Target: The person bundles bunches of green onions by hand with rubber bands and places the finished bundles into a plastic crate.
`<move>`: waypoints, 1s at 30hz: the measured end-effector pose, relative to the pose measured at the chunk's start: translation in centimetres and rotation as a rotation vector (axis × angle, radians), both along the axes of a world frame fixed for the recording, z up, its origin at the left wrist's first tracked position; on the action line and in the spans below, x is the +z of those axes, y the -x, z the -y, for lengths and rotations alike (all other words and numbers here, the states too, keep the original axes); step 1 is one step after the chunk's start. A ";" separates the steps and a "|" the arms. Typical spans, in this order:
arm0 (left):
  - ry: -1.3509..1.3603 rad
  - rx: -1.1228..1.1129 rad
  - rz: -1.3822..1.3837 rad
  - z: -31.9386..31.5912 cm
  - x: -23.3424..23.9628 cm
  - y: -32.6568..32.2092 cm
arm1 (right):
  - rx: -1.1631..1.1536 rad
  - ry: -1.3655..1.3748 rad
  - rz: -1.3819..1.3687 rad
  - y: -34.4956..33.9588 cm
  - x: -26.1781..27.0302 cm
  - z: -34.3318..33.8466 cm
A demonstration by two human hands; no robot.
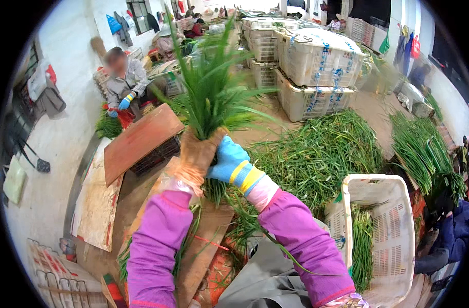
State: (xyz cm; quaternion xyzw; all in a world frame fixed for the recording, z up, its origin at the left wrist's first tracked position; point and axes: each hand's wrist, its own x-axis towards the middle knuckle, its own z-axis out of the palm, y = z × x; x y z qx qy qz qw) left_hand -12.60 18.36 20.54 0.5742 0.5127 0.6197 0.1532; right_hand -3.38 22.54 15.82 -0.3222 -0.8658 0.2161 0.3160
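A bunch of long green leaves (209,96), which look like Chinese chives, stands upright in front of me. My left hand (199,152), in an orange-brown glove, grips its lower part. My right hand (230,161), in a blue knit glove with yellow bands, closes around the same part from the right. The stem ends show below my hands. Under them lies a wooden board (205,235) with a thin red strip (209,242) across it. Loose leaves hang beside my right forearm.
A white plastic crate (392,231) holding chive bundles (361,246) stands at my right. Beyond it spreads a heap of loose leaves (319,154). Stacked crates (319,57) rise behind. At left, a seated person (124,81) handles red strips near a reddish board (142,142).
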 end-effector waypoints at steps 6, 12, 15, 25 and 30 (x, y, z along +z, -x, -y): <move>0.090 0.081 0.009 0.3 8.0 -0.7 | -0.078 0.142 0.121 -5.9 -3.2 2.4; 0.167 -0.321 0.357 -1.2 15.1 -0.4 | -0.122 0.263 -0.171 -10.7 -12.0 1.8; 0.090 -0.220 0.293 -0.8 18.2 0.3 | -0.114 0.416 -0.074 -12.3 -11.8 2.2; 0.138 -0.254 0.579 -4.0 13.3 0.0 | -0.260 0.201 0.261 -23.1 -15.4 1.8; -0.025 -0.228 0.437 -3.7 18.2 1.8 | -0.457 0.500 0.649 -32.5 -20.1 1.3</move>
